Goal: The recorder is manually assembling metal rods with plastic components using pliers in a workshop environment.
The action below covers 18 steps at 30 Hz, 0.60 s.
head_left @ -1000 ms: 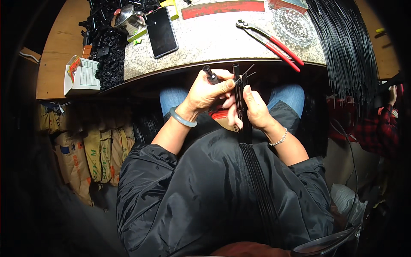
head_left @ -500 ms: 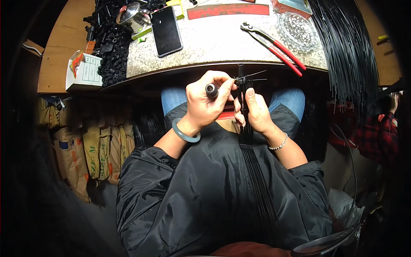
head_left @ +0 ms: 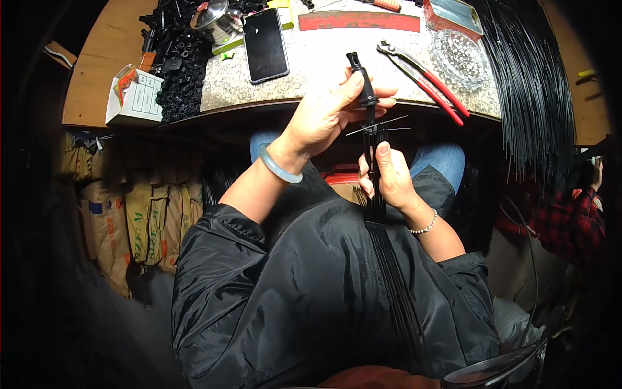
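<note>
My left hand [head_left: 327, 117] grips a short black plastic handle piece [head_left: 361, 78], held upright just in front of the table edge. My right hand [head_left: 387, 176] is closed around a bundle of thin black rods [head_left: 389, 259] that runs down over my lap. Below the black piece a few thin rod tips [head_left: 379, 126] splay sideways between the two hands. A pale green bangle sits on my left wrist and a bead bracelet on my right.
On the stone-topped table [head_left: 324, 61] lie a black phone [head_left: 265, 44], red-handled pliers [head_left: 424, 78], a glass dish [head_left: 460, 58], a heap of black plastic parts [head_left: 181, 71] and a small box [head_left: 136, 97]. A sheaf of long black rods [head_left: 531, 97] hangs at right. Sacks [head_left: 142, 220] stand under the table.
My left hand turned the black piece from pointing sideways to upright and lifted it toward the table edge. My right hand stayed on the rod bundle.
</note>
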Each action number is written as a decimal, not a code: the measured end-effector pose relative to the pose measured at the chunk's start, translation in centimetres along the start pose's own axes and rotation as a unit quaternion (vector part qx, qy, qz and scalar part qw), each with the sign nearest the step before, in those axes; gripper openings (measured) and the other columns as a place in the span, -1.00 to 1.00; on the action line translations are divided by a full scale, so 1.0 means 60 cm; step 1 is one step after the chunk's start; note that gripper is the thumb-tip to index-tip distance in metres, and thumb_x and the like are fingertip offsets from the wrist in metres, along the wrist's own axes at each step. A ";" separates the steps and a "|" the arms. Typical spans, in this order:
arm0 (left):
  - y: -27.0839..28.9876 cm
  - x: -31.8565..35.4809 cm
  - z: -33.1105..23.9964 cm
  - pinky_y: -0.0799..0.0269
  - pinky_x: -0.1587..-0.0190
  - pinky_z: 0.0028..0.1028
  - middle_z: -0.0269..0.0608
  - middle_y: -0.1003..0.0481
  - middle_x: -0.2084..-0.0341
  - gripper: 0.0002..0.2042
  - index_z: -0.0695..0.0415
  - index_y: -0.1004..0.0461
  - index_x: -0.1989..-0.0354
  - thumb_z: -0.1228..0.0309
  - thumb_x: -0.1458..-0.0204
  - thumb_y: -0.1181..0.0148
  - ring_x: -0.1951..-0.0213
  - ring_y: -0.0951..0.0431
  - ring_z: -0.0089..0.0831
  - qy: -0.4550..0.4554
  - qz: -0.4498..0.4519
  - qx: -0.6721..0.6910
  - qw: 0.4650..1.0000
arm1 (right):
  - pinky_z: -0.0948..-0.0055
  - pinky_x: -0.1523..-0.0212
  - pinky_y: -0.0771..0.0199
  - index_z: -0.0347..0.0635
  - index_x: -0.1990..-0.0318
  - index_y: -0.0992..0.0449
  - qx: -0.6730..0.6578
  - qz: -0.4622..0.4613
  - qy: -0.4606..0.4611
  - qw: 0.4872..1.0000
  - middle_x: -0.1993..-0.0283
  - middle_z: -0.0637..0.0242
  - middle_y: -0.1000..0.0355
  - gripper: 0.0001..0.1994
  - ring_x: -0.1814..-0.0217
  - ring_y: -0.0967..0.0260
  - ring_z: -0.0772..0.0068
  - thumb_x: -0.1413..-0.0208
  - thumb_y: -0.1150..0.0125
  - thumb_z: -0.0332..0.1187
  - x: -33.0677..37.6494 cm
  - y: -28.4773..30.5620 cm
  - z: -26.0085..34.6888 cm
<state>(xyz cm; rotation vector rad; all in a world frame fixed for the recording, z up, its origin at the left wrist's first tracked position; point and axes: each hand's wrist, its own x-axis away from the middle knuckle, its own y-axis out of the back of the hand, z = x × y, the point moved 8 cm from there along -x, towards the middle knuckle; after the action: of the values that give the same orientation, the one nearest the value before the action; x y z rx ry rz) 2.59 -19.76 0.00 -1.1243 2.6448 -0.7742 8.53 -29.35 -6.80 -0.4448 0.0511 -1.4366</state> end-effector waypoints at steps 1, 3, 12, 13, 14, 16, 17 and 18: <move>-0.003 -0.002 0.002 -0.42 0.02 -0.33 0.01 -0.45 0.12 -0.62 0.30 -0.21 -0.06 0.25 -0.21 0.15 0.10 -0.49 -0.27 0.000 0.001 0.000 1.000 | 0.63 0.73 -0.19 -0.28 0.51 -0.32 -0.002 -0.001 0.002 1.000 0.74 0.32 -0.23 -0.38 0.77 -0.16 0.57 -0.18 0.34 0.18 0.000 0.001 0.000; 0.001 -0.004 0.003 -0.43 0.04 -0.36 -0.04 -0.47 0.16 -0.62 0.32 -0.30 0.00 0.23 -0.20 0.11 0.15 -0.51 -0.32 -0.004 -0.033 -0.019 0.999 | 0.63 0.73 -0.19 -0.27 0.51 -0.32 -0.005 -0.004 0.004 1.000 0.74 0.31 -0.23 -0.38 0.77 -0.16 0.57 -0.18 0.34 0.18 -0.001 0.002 0.001; -0.007 0.004 0.012 -0.41 0.08 -0.50 -0.15 -0.50 0.26 -0.63 0.26 -0.33 -0.01 0.22 -0.16 0.01 0.19 -0.51 -0.48 0.022 -0.010 -0.097 0.995 | 0.62 0.74 -0.20 -0.26 0.50 -0.32 -0.021 -0.022 -0.009 1.000 0.74 0.32 -0.23 -0.39 0.78 -0.16 0.57 -0.19 0.33 0.17 0.000 0.012 -0.004; -0.008 0.004 0.013 -0.41 0.08 -0.50 -0.15 -0.50 0.26 -0.63 0.26 -0.33 -0.01 0.22 -0.16 0.01 0.19 -0.51 -0.48 0.023 -0.009 -0.097 0.995 | 0.62 0.74 -0.20 -0.26 0.50 -0.32 -0.021 -0.016 -0.002 1.000 0.75 0.32 -0.23 -0.39 0.78 -0.16 0.57 -0.19 0.33 0.17 0.000 0.012 -0.002; -0.009 0.004 0.012 -0.41 0.09 -0.51 -0.17 -0.50 0.25 -0.63 0.25 -0.33 -0.02 0.23 -0.16 0.00 0.19 -0.51 -0.49 0.010 -0.007 -0.088 0.996 | 0.62 0.74 -0.20 -0.26 0.49 -0.32 -0.021 -0.011 0.006 1.000 0.75 0.32 -0.23 -0.39 0.77 -0.16 0.57 -0.19 0.33 0.17 0.000 0.011 0.000; -0.010 0.003 0.012 -0.41 0.10 -0.52 -0.19 -0.51 0.25 -0.63 0.25 -0.33 -0.02 0.24 -0.15 -0.01 0.19 -0.51 -0.50 -0.002 -0.004 -0.080 0.997 | 0.62 0.74 -0.20 -0.26 0.49 -0.33 -0.020 -0.013 0.005 1.000 0.74 0.32 -0.23 -0.39 0.77 -0.17 0.57 -0.19 0.33 0.17 0.000 0.013 0.000; -0.010 0.003 0.014 -0.41 0.07 -0.49 -0.13 -0.50 0.22 -0.65 0.27 -0.34 0.00 0.27 -0.16 0.01 0.16 -0.51 -0.44 0.007 -0.001 -0.073 0.997 | 0.62 0.73 -0.20 -0.26 0.49 -0.33 -0.019 -0.014 0.003 1.000 0.74 0.32 -0.23 -0.39 0.77 -0.17 0.57 -0.19 0.33 0.17 0.000 0.014 0.000; -0.009 0.003 0.016 -0.42 0.04 -0.45 -0.07 -0.49 0.19 -0.67 0.30 -0.35 0.01 0.30 -0.17 0.03 0.12 -0.52 -0.39 0.015 0.001 -0.067 0.998 | 0.62 0.73 -0.20 -0.26 0.49 -0.33 -0.019 -0.015 0.003 1.000 0.74 0.32 -0.23 -0.39 0.77 -0.17 0.57 -0.19 0.33 0.17 0.000 0.016 0.000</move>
<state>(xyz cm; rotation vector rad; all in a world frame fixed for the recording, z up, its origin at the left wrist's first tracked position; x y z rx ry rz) 3.11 -20.58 -0.51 -1.1500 2.7578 -0.6273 9.41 -29.30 -7.12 -0.4743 0.0772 -1.4687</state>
